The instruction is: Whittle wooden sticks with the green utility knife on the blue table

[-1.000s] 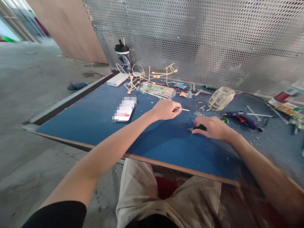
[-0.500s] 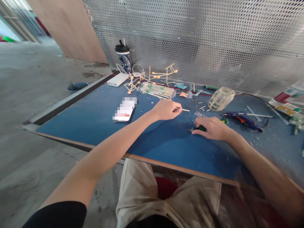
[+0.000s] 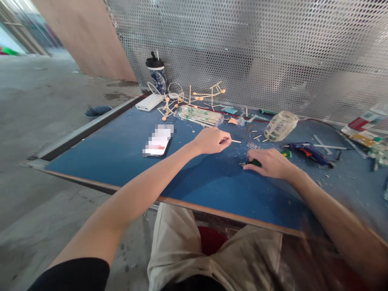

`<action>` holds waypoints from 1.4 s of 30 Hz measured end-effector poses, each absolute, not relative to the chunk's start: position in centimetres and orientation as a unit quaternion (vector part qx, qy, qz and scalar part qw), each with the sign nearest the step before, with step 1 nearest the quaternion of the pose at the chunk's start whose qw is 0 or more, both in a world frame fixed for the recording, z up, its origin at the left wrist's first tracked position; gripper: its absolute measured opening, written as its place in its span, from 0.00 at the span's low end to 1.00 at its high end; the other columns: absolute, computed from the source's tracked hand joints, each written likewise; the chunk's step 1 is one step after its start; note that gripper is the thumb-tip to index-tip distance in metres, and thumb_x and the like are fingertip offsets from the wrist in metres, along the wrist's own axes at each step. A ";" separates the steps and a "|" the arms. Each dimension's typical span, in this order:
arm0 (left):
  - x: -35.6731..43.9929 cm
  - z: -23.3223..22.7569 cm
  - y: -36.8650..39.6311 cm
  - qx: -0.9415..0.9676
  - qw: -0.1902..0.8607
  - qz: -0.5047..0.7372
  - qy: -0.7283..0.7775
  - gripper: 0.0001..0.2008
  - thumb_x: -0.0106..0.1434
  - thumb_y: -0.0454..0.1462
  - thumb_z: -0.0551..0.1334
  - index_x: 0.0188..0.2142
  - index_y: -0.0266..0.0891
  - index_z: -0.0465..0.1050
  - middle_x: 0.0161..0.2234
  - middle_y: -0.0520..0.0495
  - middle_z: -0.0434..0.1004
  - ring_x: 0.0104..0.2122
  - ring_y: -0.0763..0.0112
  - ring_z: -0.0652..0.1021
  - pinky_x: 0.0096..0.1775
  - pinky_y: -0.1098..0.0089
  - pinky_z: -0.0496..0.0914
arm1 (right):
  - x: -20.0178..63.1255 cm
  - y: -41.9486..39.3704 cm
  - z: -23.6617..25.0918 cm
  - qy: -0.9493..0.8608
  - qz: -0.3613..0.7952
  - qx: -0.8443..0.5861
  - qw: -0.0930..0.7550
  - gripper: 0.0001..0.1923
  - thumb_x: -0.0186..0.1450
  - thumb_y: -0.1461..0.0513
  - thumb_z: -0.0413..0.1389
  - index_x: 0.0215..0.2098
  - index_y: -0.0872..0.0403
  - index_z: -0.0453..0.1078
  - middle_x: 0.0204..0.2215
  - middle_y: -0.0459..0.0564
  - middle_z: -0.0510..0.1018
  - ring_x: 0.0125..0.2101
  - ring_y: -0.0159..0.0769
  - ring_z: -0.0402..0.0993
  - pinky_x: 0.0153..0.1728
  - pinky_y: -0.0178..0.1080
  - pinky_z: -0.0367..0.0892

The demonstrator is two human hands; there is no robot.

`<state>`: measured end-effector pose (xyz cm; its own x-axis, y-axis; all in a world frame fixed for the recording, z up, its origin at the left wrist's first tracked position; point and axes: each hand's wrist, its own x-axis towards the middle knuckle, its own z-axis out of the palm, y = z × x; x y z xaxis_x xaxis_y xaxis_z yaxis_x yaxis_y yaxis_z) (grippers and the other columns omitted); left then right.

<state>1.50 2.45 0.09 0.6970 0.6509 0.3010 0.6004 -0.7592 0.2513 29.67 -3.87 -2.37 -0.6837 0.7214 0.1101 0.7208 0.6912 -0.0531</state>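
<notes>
Between the fingertips of my left hand point(image 3: 212, 140) is a thin wooden stick point(image 3: 236, 141), its free end pointing right. My right hand point(image 3: 269, 162) rests low over the blue tabletop point(image 3: 212, 182), closed around a utility knife point(image 3: 254, 163) with a dark green handle. The knife's blade pokes out to the left, apart from the stick. Just above the right hand lies a small clear plastic piece point(image 3: 253, 145). Behind the left hand is a plastic-wrapped bundle of sticks point(image 3: 198, 116).
Stick models with orange joints point(image 3: 197, 98) stand at the back. A phone point(image 3: 159, 140), a white power bank point(image 3: 149, 102) and a lidded cup point(image 3: 157, 75) are on the left. To the right are a glue gun point(image 3: 311, 153) and a round stick-built frame point(image 3: 281, 126). Perforated metal point(image 3: 242, 48) rises behind.
Both hands keep their grips and have barely moved. The whole view has shifted very slightly.
</notes>
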 end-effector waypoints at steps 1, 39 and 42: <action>1.5 0.1 2.4 0.918 0.067 0.187 0.342 0.18 0.69 0.44 0.52 0.40 0.43 0.81 0.22 0.49 0.75 0.21 0.72 0.67 0.27 0.68 0.54 | 29.7 -3.9 -2.3 -0.917 -0.002 -0.394 0.063 0.19 0.73 0.43 0.49 0.37 0.49 0.61 0.31 0.45 0.77 0.29 0.39 0.73 0.28 0.38 0.50; 1.5 0.0 2.5 0.919 0.070 0.182 0.342 0.19 0.69 0.45 0.52 0.39 0.43 0.81 0.22 0.49 0.76 0.20 0.72 0.67 0.27 0.67 0.55 | 29.9 -3.7 -2.4 -0.913 -0.033 -0.401 0.069 0.19 0.73 0.44 0.48 0.36 0.49 0.61 0.32 0.47 0.78 0.29 0.40 0.73 0.28 0.38 0.51; 1.4 0.0 2.5 0.919 0.070 0.183 0.343 0.19 0.69 0.45 0.52 0.40 0.43 0.81 0.22 0.48 0.76 0.21 0.71 0.67 0.27 0.67 0.55 | 29.5 -4.0 -2.4 -0.913 -0.019 -0.402 0.069 0.19 0.73 0.44 0.48 0.37 0.48 0.61 0.33 0.47 0.78 0.30 0.41 0.75 0.28 0.38 0.52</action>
